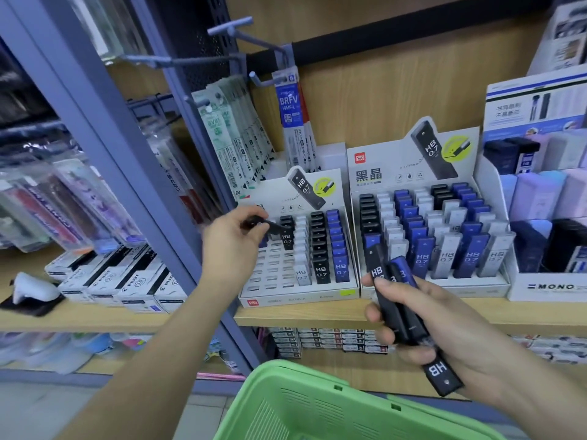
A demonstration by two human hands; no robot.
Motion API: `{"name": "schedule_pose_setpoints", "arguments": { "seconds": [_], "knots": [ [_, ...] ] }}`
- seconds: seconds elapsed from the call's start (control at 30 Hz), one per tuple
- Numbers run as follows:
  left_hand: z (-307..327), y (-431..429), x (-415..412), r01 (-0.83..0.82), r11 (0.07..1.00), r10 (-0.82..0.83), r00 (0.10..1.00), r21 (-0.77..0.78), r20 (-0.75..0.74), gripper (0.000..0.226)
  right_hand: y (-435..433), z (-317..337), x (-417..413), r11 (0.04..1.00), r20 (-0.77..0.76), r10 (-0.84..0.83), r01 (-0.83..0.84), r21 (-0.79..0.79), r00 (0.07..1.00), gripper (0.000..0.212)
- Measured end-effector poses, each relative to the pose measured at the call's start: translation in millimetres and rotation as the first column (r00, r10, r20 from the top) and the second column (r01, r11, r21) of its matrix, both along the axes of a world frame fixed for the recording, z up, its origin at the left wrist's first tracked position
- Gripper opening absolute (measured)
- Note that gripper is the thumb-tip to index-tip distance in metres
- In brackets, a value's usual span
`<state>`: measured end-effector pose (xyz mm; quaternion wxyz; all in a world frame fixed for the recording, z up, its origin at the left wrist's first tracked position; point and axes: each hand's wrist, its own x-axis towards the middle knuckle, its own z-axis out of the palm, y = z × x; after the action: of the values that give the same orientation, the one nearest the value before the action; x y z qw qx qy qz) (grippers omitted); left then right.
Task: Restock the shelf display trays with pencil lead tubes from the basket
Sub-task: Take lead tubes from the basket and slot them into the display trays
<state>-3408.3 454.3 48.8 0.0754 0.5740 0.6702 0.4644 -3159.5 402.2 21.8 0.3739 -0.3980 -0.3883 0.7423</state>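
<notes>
Two white cardboard display trays sat side by side on the wooden shelf (301, 316). The left tray (286, 302) was part empty, with open slots across its left columns. The right tray (460, 291) was nearly full. Tubes were flat, rectangular, glossy plastic in black, clear and blue.

My left hand (233, 239) pinched one black tube (273, 226) over the left tray's back rows. My right hand (460, 338) gripped a bundle of tubes (405, 312), black and blue, four as far as I could count. One green slotted plastic basket (317, 404) sat below.
</notes>
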Motion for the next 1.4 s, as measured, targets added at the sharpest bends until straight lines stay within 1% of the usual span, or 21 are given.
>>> {"name": "schedule_pose_setpoints", "arguments": {
  "seconds": [0.23, 0.37, 0.43, 0.47, 0.57, 0.63, 0.67, 0.77, 0.83, 0.87, 0.93, 0.97, 1.0, 1.03, 1.07, 1.1, 1.13, 1.17, 1.2, 1.27, 1.4],
  "knots": [
    [-23.8, 15.1, -6.5, 0.060, 0.972, -0.117, 0.962, -0.229, -0.245, 0.016, -0.1, -4.1, 1.3, 0.999, -0.042, 0.038, -0.040, -0.036, 0.998, 0.050],
    [-26.0, 16.6, -8.8, 0.119, 0.940, -0.230, 0.913, -0.319, -0.336, 0.034, 0.3, -4.4, 0.3, 0.996, -0.043, 0.067, -0.069, -0.051, 0.997, 0.048],
    [-24.2, 19.6, -6.3, 0.154, 0.941, -0.270, 0.879, -0.302, -0.393, 0.044, 0.2, -4.5, 0.4, 0.995, -0.047, 0.082, -0.084, -0.054, 0.996, 0.045],
    [-24.0, 21.1, -4.3, 0.168, 0.950, -0.263, 0.884, -0.262, -0.388, 0.044, 0.2, -4.6, 0.5, 0.994, -0.049, 0.087, -0.090, -0.056, 0.995, 0.043],
    [-25.9, 24.1, 0.9, 0.106, 0.985, -0.142, 0.948, -0.135, -0.286, 0.030, 0.4, -5.8, -0.3, 0.994, -0.066, 0.085, -0.089, -0.063, 0.994, 0.040],
    [-28.4, 23.8, 3.5, 0.060, 0.988, -0.089, 0.972, -0.139, -0.219, 0.018, 0.6, -6.8, -0.2, 0.994, -0.077, 0.083, -0.088, -0.068, 0.994, 0.041],
    [-29.3, 22.8, 4.2, 0.054, 0.989, -0.082, 0.972, -0.135, -0.219, 0.013, 0.7, -6.9, 0.1, 0.994, -0.083, 0.083, -0.089, -0.070, 0.993, 0.041],
    [-28.6, 24.7, 2.5, 0.051, 0.996, -0.073, 0.947, -0.077, -0.311, 0.009, 0.8, -8.0, 1.1, 0.993, -0.093, 0.089, -0.095, -0.069, 0.992, 0.044],
    [-22.2, 25.4, 4.6, 0.046, 0.996, -0.072, 0.920, -0.077, -0.385, 0.010, 0.2, -8.4, 1.2, 0.993, -0.089, 0.102, -0.107, -0.056, 0.991, 0.048],
    [-15.7, 24.2, 8.1, 0.043, 0.996, -0.069, 0.921, -0.076, -0.385, 0.012, 0.2, -8.5, 0.9, 0.992, -0.083, 0.111, -0.115, -0.047, 0.990, 0.051],
    [4.2, 17.3, 21.0, 0.083, 0.996, -0.092, 0.954, -0.043, -0.285, 0.015, 0.0, -9.0, 0.5, 0.990, -0.068, 0.131, -0.133, -0.036, 0.989, 0.057],
    [17.3, 11.6, 30.5, 0.156, 0.986, -0.163, 0.971, -0.054, -0.175, 0.014, 0.0, -9.3, 0.8, 0.990, -0.063, 0.139, -0.141, -0.032, 0.988, 0.058],
    [31.6, 3.8, 41.4, 0.280, 0.955, -0.284, 0.958, -0.099, -0.031, 0.011, -0.2, -8.8, 1.2, 0.988, -0.058, 0.147, -0.149, -0.029, 0.987, 0.056],
    [44.4, -3.8, 51.7, 0.430, 0.886, -0.420, 0.903, -0.176, 0.093, 0.007, -0.3, -8.2, 1.5, 0.987, -0.053, 0.157, -0.158, -0.021, 0.986, 0.053],
    [54.0, -10.7, 61.7, 0.542, 0.791, -0.531, 0.839, -0.285, 0.120, 0.008, -0.6, -7.3, 1.6, 0.986, -0.043, 0.168, -0.169, -0.010, 0.985, 0.049],
    [58.3, -15.9, 70.3, 0.595, 0.696, -0.623, 0.778, -0.403, 0.073, 0.013, -0.2, -7.2, 1.8, 0.984, -0.030, 0.179, -0.179, 0.006, 0.983, 0.045],
    [58.3, -19.8, 78.2, 0.608, 0.616, -0.692, 0.721, -0.500, 0.023, 0.017, 0.3, -7.1, 1.9, 0.983, -0.018, 0.185, -0.184, 0.020, 0.983, 0.041],
    [55.0, -21.5, 84.4, 0.600, 0.566, -0.731, 0.683, -0.565, -0.007, 0.021, 0.8, -7.7, 2.0, 0.982, -0.008, 0.187, -0.187, 0.033, 0.982, 0.037],
    [51.4, -22.8, 89.2, 0.588, 0.543, -0.740, 0.673, -0.599, -0.010, 0.023, 0.8, -7.8, 2.0, 0.981, 0.002, 0.188, -0.188, 0.044, 0.982, 0.035],
    [42.8, -21.2, 92.0, 0.578, 0.542, -0.715, 0.699, -0.610, 0.027, 0.025, 0.2, -8.8, 1.4, 0.979, 0.028, 0.191, -0.193, 0.062, 0.981, 0.035],
    [40.7, -19.0, 88.0, 0.602, 0.567, -0.631, 0.756, -0.562, 0.175, 0.027, -0.8, -9.0, 1.2, 0.976, 0.066, 0.196, -0.201, 0.080, 0.978, 0.024]
  ]
}}
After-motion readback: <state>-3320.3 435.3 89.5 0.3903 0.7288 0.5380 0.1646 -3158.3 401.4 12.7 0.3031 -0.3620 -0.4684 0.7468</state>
